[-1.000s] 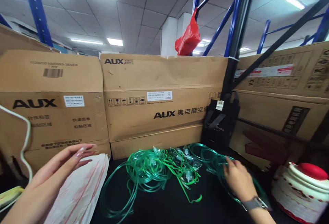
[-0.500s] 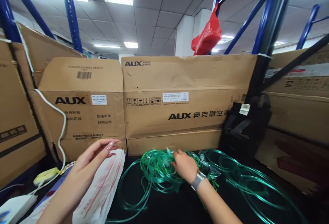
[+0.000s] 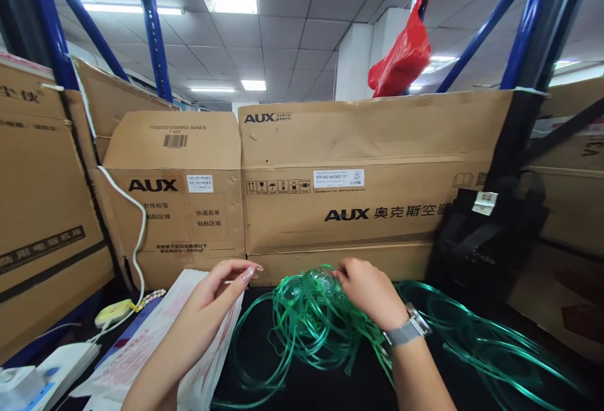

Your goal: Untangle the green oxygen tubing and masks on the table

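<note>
A tangled bundle of clear green tubing (image 3: pixel 314 323), with thin green straps and clear rounded cup-like pieces (image 3: pixel 325 280) at its top, sits on the black surface. My right hand (image 3: pixel 365 291), with a watch on its wrist, is closed at the bundle's upper right. Its fingertips pinch the bundle's edge; the exact part between them is hidden. Left of the bundle hovers my left hand (image 3: pixel 219 291), fingers loosely stretched, thumb near the index finger, with nothing seen in it. Beneath that arm lies a white plastic bag with red print (image 3: pixel 212 342).
More coiled green tubing (image 3: pixel 491 348) lies to the right. Behind stand AUX cardboard panels (image 3: pixel 377 140), with a black bag (image 3: pixel 476 247) at the right. A white power strip (image 3: pixel 61 373) and cable lie at left. A red bag (image 3: pixel 401 52) hangs from the blue rack.
My right hand has shifted slightly up and right, drawing the bundle's top away from the tubing at the right. My left hand keeps much the same pose. The camera view has turned slightly.
</note>
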Demonstrator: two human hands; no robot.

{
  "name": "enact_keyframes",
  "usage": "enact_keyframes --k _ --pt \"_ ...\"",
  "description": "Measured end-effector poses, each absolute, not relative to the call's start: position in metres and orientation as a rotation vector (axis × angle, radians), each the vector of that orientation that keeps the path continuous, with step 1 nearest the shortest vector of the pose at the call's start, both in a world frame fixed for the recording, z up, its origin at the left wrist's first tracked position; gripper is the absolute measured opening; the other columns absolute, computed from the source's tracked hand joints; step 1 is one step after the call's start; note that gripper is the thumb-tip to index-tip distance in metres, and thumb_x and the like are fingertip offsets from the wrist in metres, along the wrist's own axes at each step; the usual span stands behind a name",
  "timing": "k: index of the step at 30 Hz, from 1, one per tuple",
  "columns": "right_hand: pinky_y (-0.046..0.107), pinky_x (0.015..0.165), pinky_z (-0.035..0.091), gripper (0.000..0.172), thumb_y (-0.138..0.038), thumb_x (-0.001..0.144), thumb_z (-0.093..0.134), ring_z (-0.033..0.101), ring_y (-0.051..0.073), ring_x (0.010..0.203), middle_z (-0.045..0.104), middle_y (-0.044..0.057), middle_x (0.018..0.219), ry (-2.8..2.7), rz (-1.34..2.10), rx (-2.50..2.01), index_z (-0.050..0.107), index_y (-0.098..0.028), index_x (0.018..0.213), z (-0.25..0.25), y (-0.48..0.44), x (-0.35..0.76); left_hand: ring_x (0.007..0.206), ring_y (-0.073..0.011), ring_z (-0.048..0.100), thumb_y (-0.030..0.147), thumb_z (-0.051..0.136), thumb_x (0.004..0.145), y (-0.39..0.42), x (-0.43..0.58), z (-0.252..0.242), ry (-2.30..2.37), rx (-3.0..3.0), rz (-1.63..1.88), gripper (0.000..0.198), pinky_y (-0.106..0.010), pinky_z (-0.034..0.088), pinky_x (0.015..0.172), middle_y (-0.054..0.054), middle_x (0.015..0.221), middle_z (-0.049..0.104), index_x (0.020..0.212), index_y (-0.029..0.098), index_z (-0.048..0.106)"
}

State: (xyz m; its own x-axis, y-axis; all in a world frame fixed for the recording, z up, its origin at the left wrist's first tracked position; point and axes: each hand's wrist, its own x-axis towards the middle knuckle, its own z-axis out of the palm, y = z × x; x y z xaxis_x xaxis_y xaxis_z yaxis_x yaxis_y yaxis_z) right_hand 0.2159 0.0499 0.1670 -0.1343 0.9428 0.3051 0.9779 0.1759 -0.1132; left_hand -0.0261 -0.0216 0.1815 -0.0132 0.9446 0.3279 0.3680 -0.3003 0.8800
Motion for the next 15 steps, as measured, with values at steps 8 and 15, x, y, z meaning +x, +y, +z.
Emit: enact_keyframes --k 8,15 --pt "0.023 0.052 0.036 0.029 -0.033 0.085 0.039 0.056 0.015 0.054 0.058 0.001 0.055 -1.813 0.09 -1.372 0.046 -0.02 0.059 0.165 0.058 0.221 0.099 -0.0206 0.054 0.038 0.044 0.083 -0.02 -0.015 0.176 1.378 1.841 1.245 0.025 -0.033 0.043 0.085 -0.004 0.103 0.061 0.096 0.024 0.059" --pt "0.022 0.049 0.034 0.028 -0.025 0.081 0.045 0.051 0.014 0.046 0.049 -0.002 0.045 -2.067 0.199 -1.485 0.043 -0.02 0.054 0.152 0.074 0.233 0.096 -0.0207 0.056 0.036 0.044 0.083 -0.007 -0.005 0.167 1.393 1.877 1.179 0.024 -0.034 0.043 0.084 -0.005 0.1 0.061 0.094 0.022 0.06"
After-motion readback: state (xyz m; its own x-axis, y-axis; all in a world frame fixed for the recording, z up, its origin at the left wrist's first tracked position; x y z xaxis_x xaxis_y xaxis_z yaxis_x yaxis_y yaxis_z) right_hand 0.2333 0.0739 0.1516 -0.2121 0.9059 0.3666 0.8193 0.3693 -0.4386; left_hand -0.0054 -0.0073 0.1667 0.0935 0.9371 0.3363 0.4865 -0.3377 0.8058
